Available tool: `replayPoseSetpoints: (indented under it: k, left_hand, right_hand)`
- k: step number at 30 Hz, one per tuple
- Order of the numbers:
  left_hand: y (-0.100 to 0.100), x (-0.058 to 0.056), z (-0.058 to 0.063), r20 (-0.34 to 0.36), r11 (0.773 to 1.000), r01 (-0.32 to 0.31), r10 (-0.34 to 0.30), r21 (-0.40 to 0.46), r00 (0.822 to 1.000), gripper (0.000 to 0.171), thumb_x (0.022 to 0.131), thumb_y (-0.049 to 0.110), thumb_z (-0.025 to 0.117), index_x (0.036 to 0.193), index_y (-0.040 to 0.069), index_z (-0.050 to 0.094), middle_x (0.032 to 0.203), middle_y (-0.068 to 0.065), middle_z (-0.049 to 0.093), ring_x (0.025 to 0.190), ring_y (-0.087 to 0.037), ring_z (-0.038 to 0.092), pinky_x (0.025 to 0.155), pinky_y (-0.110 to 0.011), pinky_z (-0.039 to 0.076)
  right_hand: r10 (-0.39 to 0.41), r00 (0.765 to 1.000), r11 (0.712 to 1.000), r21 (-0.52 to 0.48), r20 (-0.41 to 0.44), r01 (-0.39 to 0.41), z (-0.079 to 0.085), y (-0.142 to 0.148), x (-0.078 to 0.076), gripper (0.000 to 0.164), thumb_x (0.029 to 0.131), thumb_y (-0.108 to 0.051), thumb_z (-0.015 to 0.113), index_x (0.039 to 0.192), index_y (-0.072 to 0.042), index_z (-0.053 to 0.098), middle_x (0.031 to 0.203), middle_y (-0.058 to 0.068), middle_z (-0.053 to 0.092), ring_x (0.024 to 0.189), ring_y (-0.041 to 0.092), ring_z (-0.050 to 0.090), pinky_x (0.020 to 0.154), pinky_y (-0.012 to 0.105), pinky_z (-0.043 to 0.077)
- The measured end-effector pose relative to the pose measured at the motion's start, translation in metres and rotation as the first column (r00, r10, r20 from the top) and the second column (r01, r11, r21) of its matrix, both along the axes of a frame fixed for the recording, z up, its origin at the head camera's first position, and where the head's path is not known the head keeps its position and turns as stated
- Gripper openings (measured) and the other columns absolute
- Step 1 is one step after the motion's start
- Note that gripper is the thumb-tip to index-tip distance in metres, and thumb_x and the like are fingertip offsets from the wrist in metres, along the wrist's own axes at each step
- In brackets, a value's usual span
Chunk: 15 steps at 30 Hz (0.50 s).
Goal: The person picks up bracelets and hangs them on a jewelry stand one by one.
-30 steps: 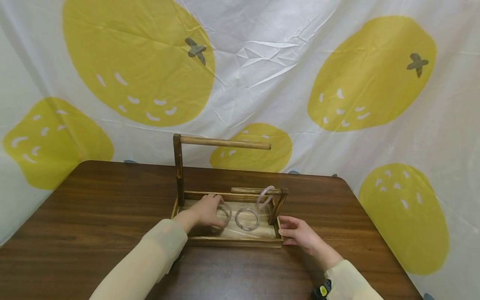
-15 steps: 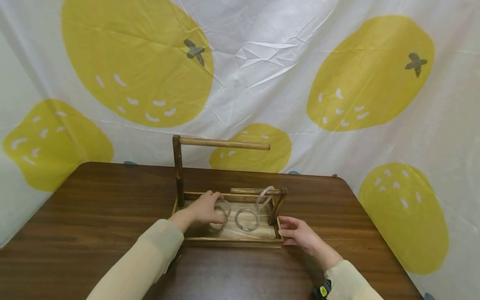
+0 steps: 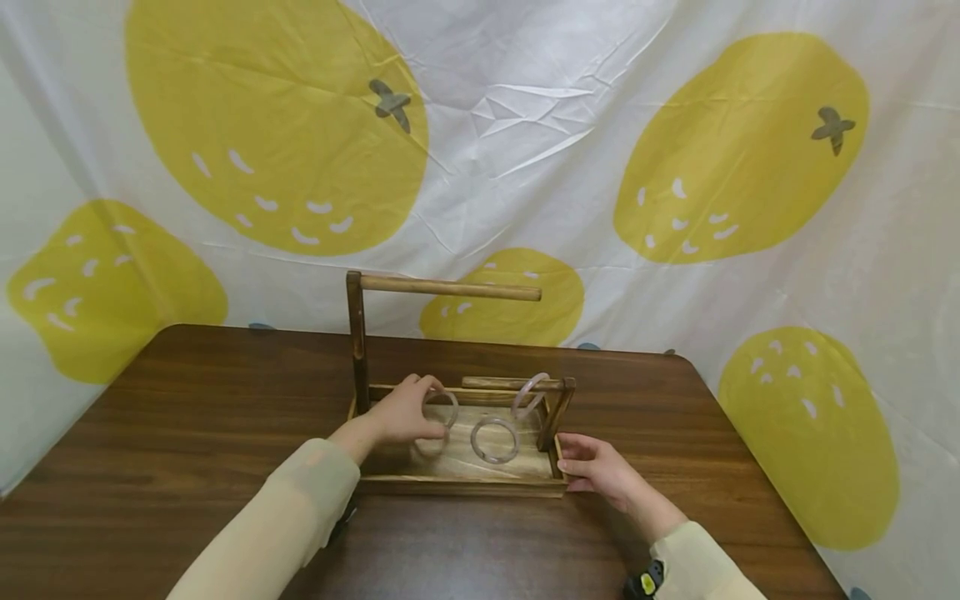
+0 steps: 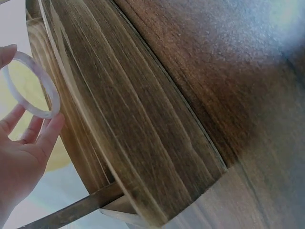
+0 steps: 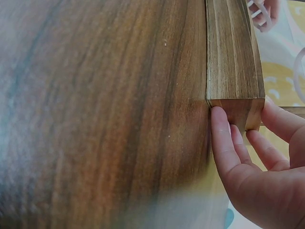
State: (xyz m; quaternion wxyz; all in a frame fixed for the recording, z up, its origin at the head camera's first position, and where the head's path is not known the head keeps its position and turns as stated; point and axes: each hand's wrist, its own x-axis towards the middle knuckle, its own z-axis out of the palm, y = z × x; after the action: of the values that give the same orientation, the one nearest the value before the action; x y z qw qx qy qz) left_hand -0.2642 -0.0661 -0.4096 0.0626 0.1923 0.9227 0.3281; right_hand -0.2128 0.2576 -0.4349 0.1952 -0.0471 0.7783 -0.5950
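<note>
My left hand (image 3: 401, 412) pinches a translucent pale bangle (image 4: 48, 87) between thumb and fingertips, above the left part of a wooden tray (image 3: 465, 487) that belongs to a two-armed stand. Flat on the tray floor, to the right of it, lies a second bangle (image 3: 495, 460). A third bangle (image 3: 525, 387) hangs on the short lower bar (image 3: 487, 382), close to its post. At the tray's right end, my right hand (image 3: 600, 471) grips the end wall, with the thumb at the rim and fingers against the outer face, as the right wrist view shows.
A longer bar (image 3: 450, 287) reaches rightward from a tall post (image 3: 357, 342) at the tray's left end, above the left hand. The stand sits on a dark brown wooden table (image 3: 225, 417). Behind the table hangs a white cloth (image 3: 540, 167) with yellow fruit prints.
My left hand has lifted slightly and drawn a little to the left, and the bangle has come up with it. The right hand, the tray and the other bangles stay put.
</note>
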Motion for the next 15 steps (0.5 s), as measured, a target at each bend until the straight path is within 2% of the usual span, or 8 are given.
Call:
replayPoseSetpoints:
  k: [9, 15]
  left_hand:
    - [-0.0028, -0.0001, 0.0005, -0.046, 0.999, -0.005, 0.008, 0.050, 0.999, 0.061, 0.072, 0.028, 0.077, 0.123, 0.005, 0.052, 0.114, -0.015, 0.051, 0.101, -0.025, 0.052, 0.092, -0.044, 0.045]
    - [-0.0049, 0.0007, 0.0023, -0.041, 0.997, -0.018, 0.021, 0.072, 0.999, 0.062, 0.074, 0.028, 0.077, 0.125, 0.005, 0.050, 0.114, -0.015, 0.050, 0.102, -0.026, 0.052, 0.090, -0.044, 0.046]
  right_hand:
    - [0.003, 1.000, 1.000, 0.004, -0.002, -0.003, 0.0000, 0.0001, 0.0000, 0.061, 0.090, -0.006, 0.058, 0.140, 0.013, 0.028, 0.111, 0.017, 0.054, 0.086, 0.010, 0.058, 0.071, 0.029, 0.055]
    - [0.005, 1.000, 1.000, 0.001, -0.004, -0.005, -0.0005, 0.0006, -0.0006, 0.061, 0.091, -0.006, 0.058, 0.140, 0.013, 0.028, 0.112, 0.018, 0.054, 0.086, 0.010, 0.059, 0.071, 0.030, 0.055]
